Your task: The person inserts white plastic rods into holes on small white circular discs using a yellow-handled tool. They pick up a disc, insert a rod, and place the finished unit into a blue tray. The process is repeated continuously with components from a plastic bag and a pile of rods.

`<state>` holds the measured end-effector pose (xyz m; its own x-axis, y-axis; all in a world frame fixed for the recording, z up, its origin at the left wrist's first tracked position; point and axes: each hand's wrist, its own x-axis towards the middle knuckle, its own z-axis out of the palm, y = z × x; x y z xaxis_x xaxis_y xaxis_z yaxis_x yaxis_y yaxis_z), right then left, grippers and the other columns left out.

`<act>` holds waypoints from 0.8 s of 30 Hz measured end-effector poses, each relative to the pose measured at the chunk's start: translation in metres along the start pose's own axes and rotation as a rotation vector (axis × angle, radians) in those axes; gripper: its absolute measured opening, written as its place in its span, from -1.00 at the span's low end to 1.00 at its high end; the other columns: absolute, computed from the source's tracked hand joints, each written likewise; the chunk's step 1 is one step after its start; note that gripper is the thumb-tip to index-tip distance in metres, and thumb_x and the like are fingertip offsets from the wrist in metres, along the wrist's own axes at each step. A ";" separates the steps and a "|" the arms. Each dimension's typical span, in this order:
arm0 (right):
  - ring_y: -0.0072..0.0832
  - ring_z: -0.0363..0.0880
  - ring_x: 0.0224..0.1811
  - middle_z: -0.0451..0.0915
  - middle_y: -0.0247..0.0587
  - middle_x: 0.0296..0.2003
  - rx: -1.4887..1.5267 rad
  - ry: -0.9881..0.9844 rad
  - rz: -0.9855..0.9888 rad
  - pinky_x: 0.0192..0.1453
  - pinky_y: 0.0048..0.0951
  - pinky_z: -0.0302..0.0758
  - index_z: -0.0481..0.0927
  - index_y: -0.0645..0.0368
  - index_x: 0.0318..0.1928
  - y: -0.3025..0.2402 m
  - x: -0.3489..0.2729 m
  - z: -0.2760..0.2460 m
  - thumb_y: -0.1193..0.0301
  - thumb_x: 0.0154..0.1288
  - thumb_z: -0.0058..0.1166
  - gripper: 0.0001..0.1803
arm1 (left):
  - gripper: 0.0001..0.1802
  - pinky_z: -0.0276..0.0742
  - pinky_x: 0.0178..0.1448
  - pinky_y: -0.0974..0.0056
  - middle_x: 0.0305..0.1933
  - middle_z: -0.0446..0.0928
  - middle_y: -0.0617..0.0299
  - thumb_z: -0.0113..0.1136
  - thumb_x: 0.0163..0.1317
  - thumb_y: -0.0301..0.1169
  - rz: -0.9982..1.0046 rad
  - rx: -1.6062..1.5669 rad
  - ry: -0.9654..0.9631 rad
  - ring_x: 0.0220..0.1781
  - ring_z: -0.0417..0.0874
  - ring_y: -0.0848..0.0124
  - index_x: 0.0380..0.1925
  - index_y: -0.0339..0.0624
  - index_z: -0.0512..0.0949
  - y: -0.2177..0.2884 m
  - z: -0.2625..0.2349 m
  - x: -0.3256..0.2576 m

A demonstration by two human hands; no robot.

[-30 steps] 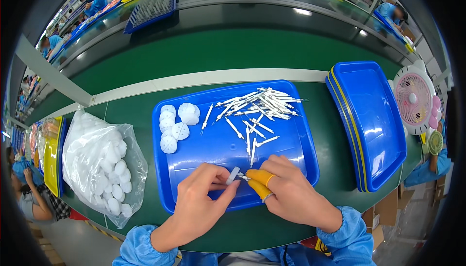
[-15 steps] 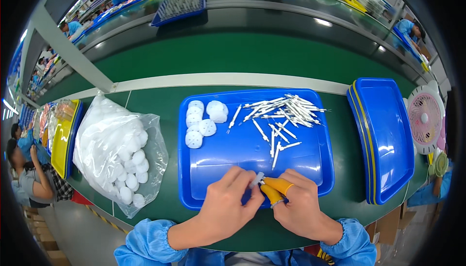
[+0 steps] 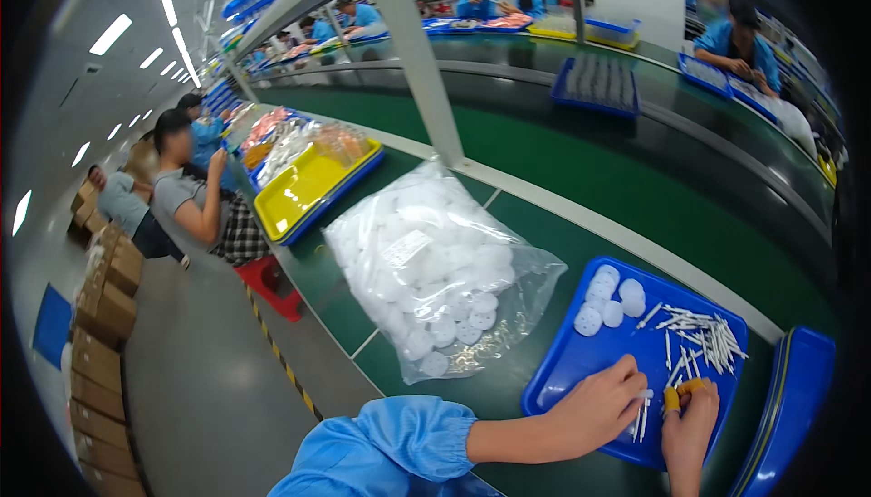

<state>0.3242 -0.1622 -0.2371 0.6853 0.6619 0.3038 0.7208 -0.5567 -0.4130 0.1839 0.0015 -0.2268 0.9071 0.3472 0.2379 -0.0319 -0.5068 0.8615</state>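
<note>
Over the front part of the blue tray (image 3: 567,370), my left hand (image 3: 599,411) is closed, its fingertips at a small whitish plastic piece (image 3: 646,394). Slim white sticks (image 3: 641,423) show just below that piece, between my hands. My right hand (image 3: 691,415), with yellow finger covers on its thumb and a finger, is closed next to them; what it grips, if anything, is hidden. A loose pile of thin white sticks (image 3: 717,343) lies beyond my right hand. Stacked round white discs with small holes (image 3: 590,318) sit in the tray's far left corner.
Left of the tray lies a clear plastic bag (image 3: 426,270) full of white discs, its mouth toward me. A yellow tray (image 3: 313,184) stands farther left. Stacked blue trays (image 3: 789,415) stand at the right. A white post (image 3: 413,53) rises behind the bag. Other people sit nearby.
The view has swung to the left, so the tray and my hands now appear at the lower right. White sticks now show between my hands, below the small piece. My hands remain close together.
</note>
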 end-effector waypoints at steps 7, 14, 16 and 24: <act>-0.47 0.65 -0.27 0.70 -0.23 -0.31 0.246 -0.174 0.246 -0.16 -0.44 0.57 0.74 0.29 -0.04 -0.001 -0.004 -0.038 0.48 0.52 0.31 -0.86 | -0.81 0.54 -0.01 -0.13 -0.05 0.41 -0.05 0.18 0.49 -0.49 -0.018 -0.115 -0.037 -0.07 0.61 -0.13 0.00 -0.35 0.48 -0.003 0.005 -0.001; -0.21 0.65 -0.29 0.63 -0.06 -0.33 0.468 -0.117 -0.117 -0.07 -0.26 0.53 0.70 0.32 -0.06 -0.032 -0.021 -0.048 0.65 0.22 0.30 -0.74 | -0.82 0.59 0.01 -0.10 -0.11 0.49 -0.11 0.25 0.34 -0.53 -0.027 -0.187 -0.040 -0.05 0.61 -0.20 -0.09 -0.30 0.54 0.007 -0.007 0.001; 0.00 0.59 -0.30 0.59 -0.01 -0.32 0.506 -0.207 -0.153 -0.19 -0.15 0.54 0.73 0.32 0.06 -0.029 -0.018 -0.047 0.68 0.13 0.30 -0.58 | -0.83 0.60 -0.03 -0.05 -0.10 0.53 -0.08 0.25 0.37 -0.51 -0.036 -0.131 -0.102 -0.06 0.64 -0.14 -0.07 -0.27 0.58 0.012 -0.012 0.001; -0.08 0.57 -0.14 0.61 -0.03 -0.20 0.526 -0.327 -0.151 -0.01 -0.13 0.50 0.75 0.40 0.03 -0.023 -0.016 -0.060 0.71 -0.05 0.20 -0.49 | -0.77 0.84 -0.05 0.28 -0.04 0.63 0.06 0.33 0.36 -0.66 -0.151 -0.123 -0.119 -0.10 0.80 0.32 0.00 -0.39 0.68 0.031 -0.010 0.008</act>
<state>0.3026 -0.1901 -0.1815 0.4534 0.8789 0.1482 0.6025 -0.1796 -0.7777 0.1860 -0.0037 -0.1933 0.9484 0.3125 0.0534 0.0639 -0.3534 0.9333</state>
